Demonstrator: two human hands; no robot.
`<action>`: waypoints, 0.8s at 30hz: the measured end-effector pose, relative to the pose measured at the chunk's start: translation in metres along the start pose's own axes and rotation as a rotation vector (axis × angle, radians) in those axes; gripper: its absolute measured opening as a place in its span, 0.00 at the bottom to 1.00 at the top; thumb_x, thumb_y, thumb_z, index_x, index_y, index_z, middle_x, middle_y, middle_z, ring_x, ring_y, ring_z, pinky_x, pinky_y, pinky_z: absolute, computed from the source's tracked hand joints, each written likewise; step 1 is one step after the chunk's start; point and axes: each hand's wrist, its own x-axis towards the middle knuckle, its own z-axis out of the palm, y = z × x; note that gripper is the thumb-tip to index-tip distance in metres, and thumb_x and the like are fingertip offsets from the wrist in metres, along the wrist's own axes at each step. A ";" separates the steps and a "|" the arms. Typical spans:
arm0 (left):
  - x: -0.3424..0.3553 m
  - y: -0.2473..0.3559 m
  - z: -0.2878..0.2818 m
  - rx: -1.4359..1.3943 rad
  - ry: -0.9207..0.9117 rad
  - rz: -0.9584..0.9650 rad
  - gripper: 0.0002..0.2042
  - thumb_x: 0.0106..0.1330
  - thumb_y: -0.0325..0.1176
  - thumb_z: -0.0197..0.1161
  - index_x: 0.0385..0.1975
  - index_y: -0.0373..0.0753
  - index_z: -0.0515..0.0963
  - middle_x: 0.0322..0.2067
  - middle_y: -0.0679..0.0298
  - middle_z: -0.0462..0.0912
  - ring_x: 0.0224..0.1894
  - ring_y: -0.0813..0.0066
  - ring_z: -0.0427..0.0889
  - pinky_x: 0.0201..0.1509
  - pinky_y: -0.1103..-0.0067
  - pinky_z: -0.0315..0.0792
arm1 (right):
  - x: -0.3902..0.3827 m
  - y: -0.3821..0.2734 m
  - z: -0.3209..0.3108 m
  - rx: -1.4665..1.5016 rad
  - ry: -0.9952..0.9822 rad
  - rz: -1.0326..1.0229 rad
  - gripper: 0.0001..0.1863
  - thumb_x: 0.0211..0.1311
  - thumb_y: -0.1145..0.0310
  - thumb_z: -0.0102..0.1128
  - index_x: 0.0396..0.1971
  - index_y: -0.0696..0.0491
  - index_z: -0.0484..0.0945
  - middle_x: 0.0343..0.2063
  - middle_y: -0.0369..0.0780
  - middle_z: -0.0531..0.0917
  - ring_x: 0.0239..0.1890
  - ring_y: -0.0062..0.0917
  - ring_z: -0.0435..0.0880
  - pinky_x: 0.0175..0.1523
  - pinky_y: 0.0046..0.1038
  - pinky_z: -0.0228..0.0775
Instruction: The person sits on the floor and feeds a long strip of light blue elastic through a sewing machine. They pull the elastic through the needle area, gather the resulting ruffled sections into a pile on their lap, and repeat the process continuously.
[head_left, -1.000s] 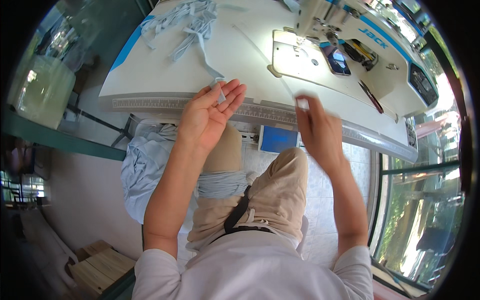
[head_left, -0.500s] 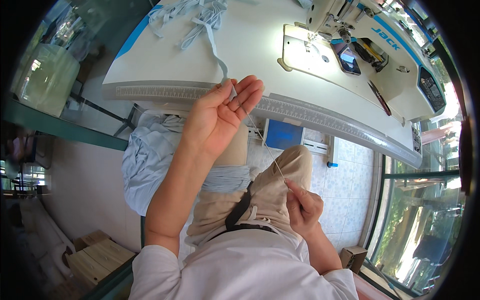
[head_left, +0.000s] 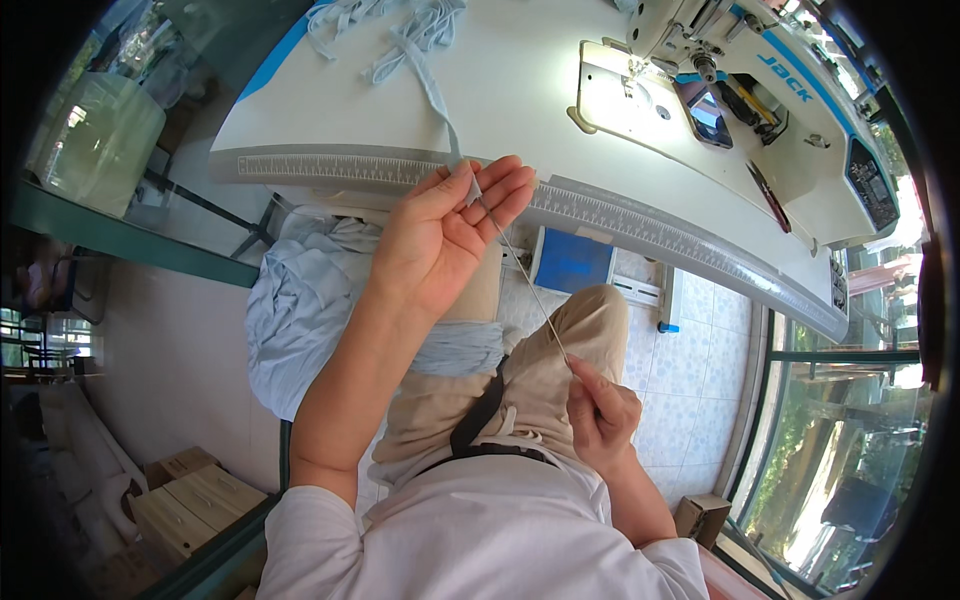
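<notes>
My left hand (head_left: 425, 245) is palm up at the table's front edge, its thumb and forefinger pinching a narrow light-blue fabric strip (head_left: 438, 102). From there the strip runs back to a loose tangle of similar strips (head_left: 430, 25) on the table. A thin metal rod (head_left: 535, 297) slants from the left fingers down to my right hand (head_left: 603, 412). My right fingers are closed around its near end, above my right thigh. Where rod and strip meet is partly hidden by the left fingers.
On the white table (head_left: 500, 90) stands a sewing machine (head_left: 800, 130), with a phone (head_left: 706, 118) and dark tweezers (head_left: 768, 197) nearby. A ruler strip (head_left: 640, 215) lines the front edge. Pale blue cloth (head_left: 300, 310) hangs at my left; bundled strips (head_left: 455, 350) lie over my thigh.
The view has shifted slightly. My left hand is a little nearer to me relative to the table edge, and the strip behind it hangs straighter. Both hands keep their hold.
</notes>
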 end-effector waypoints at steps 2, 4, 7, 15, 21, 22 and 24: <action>-0.001 -0.001 -0.004 -0.001 -0.009 0.008 0.07 0.69 0.27 0.49 0.32 0.30 0.72 0.47 0.44 0.75 0.54 0.52 0.74 0.63 0.64 0.69 | -0.001 0.001 0.002 -0.007 -0.003 0.002 0.18 0.53 0.84 0.55 0.45 0.59 0.78 0.11 0.38 0.69 0.12 0.25 0.67 0.21 0.24 0.58; -0.001 -0.002 -0.005 -0.014 0.010 0.010 0.07 0.69 0.27 0.49 0.32 0.30 0.72 0.47 0.44 0.75 0.54 0.52 0.75 0.62 0.64 0.69 | -0.002 0.002 0.004 -0.006 -0.006 0.004 0.17 0.53 0.84 0.55 0.45 0.59 0.78 0.11 0.38 0.69 0.12 0.25 0.67 0.21 0.24 0.58; 0.000 0.000 -0.007 -0.024 0.025 0.016 0.07 0.69 0.26 0.49 0.32 0.30 0.73 0.46 0.44 0.75 0.53 0.52 0.75 0.62 0.63 0.70 | -0.005 0.008 0.004 -0.028 -0.032 -0.024 0.18 0.54 0.84 0.51 0.46 0.60 0.77 0.11 0.35 0.71 0.13 0.20 0.69 0.21 0.20 0.59; -0.001 0.001 -0.014 -0.040 -0.034 -0.017 0.06 0.68 0.25 0.50 0.37 0.27 0.71 0.47 0.45 0.75 0.55 0.55 0.74 0.64 0.65 0.68 | -0.005 0.006 0.007 -0.002 -0.008 0.016 0.17 0.54 0.83 0.55 0.45 0.59 0.78 0.11 0.38 0.69 0.12 0.24 0.66 0.20 0.24 0.57; -0.007 -0.007 -0.010 0.181 -0.021 0.078 0.07 0.69 0.28 0.50 0.37 0.32 0.72 0.44 0.48 0.78 0.51 0.56 0.77 0.59 0.66 0.71 | -0.006 0.004 0.013 0.092 -0.035 0.140 0.15 0.58 0.81 0.54 0.47 0.58 0.77 0.12 0.37 0.70 0.13 0.19 0.68 0.21 0.20 0.60; -0.012 -0.013 -0.010 0.258 -0.014 0.097 0.07 0.69 0.29 0.50 0.37 0.33 0.73 0.42 0.49 0.79 0.49 0.57 0.78 0.57 0.67 0.72 | -0.006 0.003 0.019 0.147 -0.049 0.207 0.15 0.60 0.80 0.53 0.47 0.58 0.77 0.12 0.36 0.71 0.14 0.17 0.69 0.22 0.20 0.60; -0.022 -0.025 -0.013 0.411 0.016 0.082 0.07 0.69 0.30 0.51 0.36 0.33 0.73 0.39 0.50 0.80 0.45 0.60 0.80 0.53 0.69 0.74 | 0.001 -0.003 0.031 0.281 -0.074 0.315 0.13 0.63 0.78 0.51 0.47 0.58 0.76 0.13 0.35 0.72 0.15 0.15 0.70 0.23 0.19 0.62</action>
